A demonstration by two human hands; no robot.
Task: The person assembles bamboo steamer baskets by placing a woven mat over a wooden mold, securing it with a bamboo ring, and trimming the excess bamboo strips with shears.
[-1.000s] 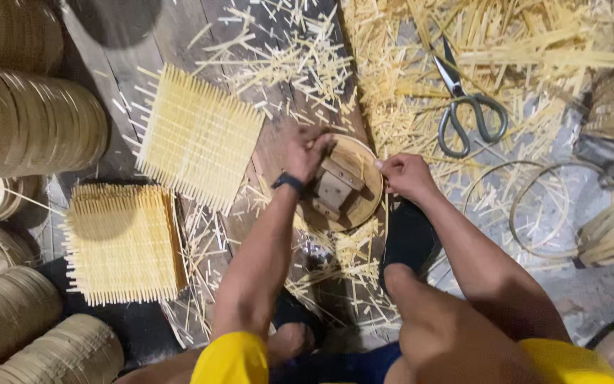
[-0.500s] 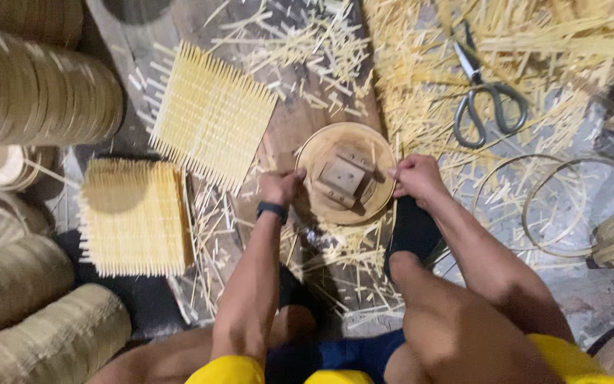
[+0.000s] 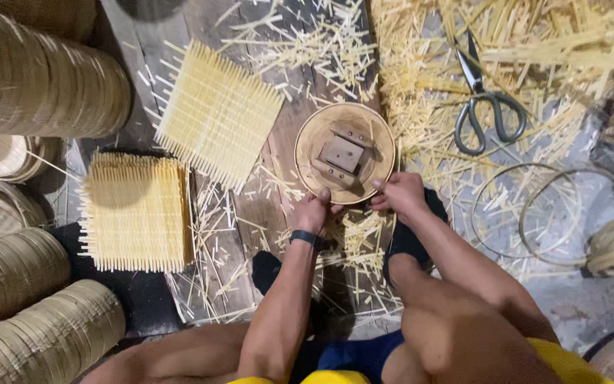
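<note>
Your knees and yellow shorts (image 3: 563, 363) fill the bottom of the frame. Just above them, your left hand (image 3: 313, 212), with a dark wristband (image 3: 305, 238), grips the near rim of the round wooden disc (image 3: 314, 139), thumb lying up on its edge and fingers curled beneath. Your right hand (image 3: 398, 195) sits just beside it at the disc's lower right rim, fingers pressed together and pinching the edge; whether a thin strip lies between them cannot be told. The disc rests at the centre of the frame on the plank (image 3: 250, 213), a square block (image 3: 341, 153) fixed on its face. Left of centre lie two square bamboo mats (image 3: 136, 210). Scissors (image 3: 481, 107) lie on the shavings at upper right, thin hoops (image 3: 534, 210) at right. Stacked baskets (image 3: 30, 78) line the left edge.
</note>
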